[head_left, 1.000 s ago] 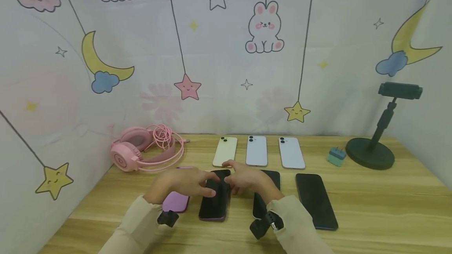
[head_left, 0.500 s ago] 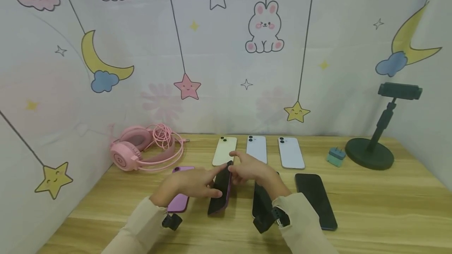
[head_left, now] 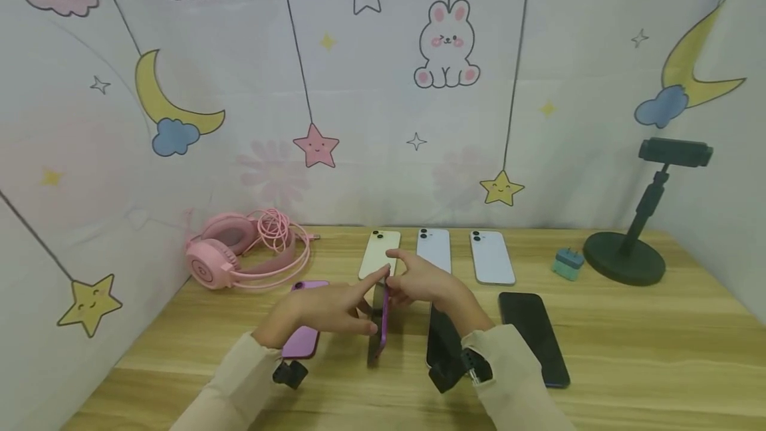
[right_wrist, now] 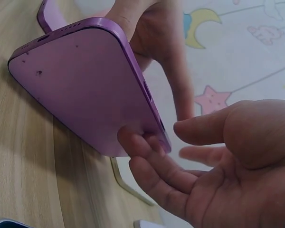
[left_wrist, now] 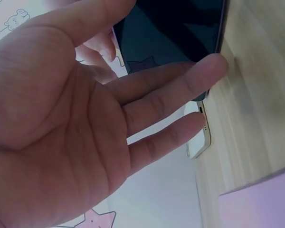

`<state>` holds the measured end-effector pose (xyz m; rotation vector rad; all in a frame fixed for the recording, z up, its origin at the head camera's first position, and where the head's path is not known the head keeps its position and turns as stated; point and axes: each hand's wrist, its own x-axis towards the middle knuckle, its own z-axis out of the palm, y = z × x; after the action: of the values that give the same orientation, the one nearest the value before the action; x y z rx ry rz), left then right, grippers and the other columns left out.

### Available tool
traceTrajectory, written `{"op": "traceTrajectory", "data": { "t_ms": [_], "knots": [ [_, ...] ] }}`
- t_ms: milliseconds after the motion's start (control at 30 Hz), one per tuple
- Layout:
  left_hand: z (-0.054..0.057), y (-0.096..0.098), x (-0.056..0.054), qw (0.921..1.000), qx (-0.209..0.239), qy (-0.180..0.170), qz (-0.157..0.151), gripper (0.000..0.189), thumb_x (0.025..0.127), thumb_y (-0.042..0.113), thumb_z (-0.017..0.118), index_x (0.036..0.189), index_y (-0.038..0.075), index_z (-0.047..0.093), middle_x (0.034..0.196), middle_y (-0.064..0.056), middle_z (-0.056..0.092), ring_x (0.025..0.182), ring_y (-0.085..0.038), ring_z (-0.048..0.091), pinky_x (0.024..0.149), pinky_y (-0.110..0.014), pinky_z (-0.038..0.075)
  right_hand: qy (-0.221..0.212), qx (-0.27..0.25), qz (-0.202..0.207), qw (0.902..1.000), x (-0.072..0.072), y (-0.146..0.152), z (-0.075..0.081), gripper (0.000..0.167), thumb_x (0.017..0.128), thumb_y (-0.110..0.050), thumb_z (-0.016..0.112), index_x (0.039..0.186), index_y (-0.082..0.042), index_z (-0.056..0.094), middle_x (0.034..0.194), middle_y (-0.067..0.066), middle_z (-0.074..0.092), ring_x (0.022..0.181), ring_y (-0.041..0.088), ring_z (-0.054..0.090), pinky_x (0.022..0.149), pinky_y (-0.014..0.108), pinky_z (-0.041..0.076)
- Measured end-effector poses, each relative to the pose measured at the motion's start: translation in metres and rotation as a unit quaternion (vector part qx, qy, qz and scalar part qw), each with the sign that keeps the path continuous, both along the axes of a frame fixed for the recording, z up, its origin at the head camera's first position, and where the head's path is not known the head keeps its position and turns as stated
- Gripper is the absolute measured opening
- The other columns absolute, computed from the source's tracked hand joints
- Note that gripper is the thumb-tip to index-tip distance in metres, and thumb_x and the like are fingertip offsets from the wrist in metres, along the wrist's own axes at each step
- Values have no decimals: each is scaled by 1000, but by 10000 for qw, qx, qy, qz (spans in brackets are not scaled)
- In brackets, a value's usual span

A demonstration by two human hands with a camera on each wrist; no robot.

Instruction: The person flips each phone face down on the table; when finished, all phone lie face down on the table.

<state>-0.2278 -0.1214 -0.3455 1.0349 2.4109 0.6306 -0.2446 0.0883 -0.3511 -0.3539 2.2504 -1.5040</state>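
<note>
While the left hand grips a tipped-up purple phone by its long edge, the right hand touches its far end, a black phone beside them, in the head view. From the left wrist, the left hand's other fingers extend by the dark screen. From the right wrist, loosely bent right fingertips touch the purple back.

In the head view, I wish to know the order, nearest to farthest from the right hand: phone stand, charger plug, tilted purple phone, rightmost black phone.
1. Tilted purple phone, at the right hand
2. Rightmost black phone, right side
3. Charger plug, farther right
4. Phone stand, far right
</note>
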Motion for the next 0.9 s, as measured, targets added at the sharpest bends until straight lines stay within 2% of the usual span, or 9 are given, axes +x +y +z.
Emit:
{"op": "traceTrajectory", "data": {
  "t_ms": [233,600,900],
  "knots": [
    [3,-6,-1,9992,130,205,-316,90,99,26,66,161,9,3,127,-22,64,104,-22,68,87,-31,52,6,-183,104,9998,0,-1,2,61,99,-1,53,155,-6,29,85,15,71,81,32,72,81,46,57],
    [15,-12,-4,9990,-183,331,-234,74,98,34,65,157,7,30,132,-16,63,103,-15,67,87,-34,52,-99,-549,330,9979,0,-5,-2,63,98,6,50,155,-2,25,89,16,72,77,24,72,80,45,58],
    [19,-16,-4,9989,-234,371,-168,65,96,28,67,153,9,41,131,-13,63,103,-13,67,88,-34,52,-93,-330,399,9986,1,-7,-4,62,99,2,51,155,-1,26,97,17,72,86,27,72,84,44,56]
  ]
}}
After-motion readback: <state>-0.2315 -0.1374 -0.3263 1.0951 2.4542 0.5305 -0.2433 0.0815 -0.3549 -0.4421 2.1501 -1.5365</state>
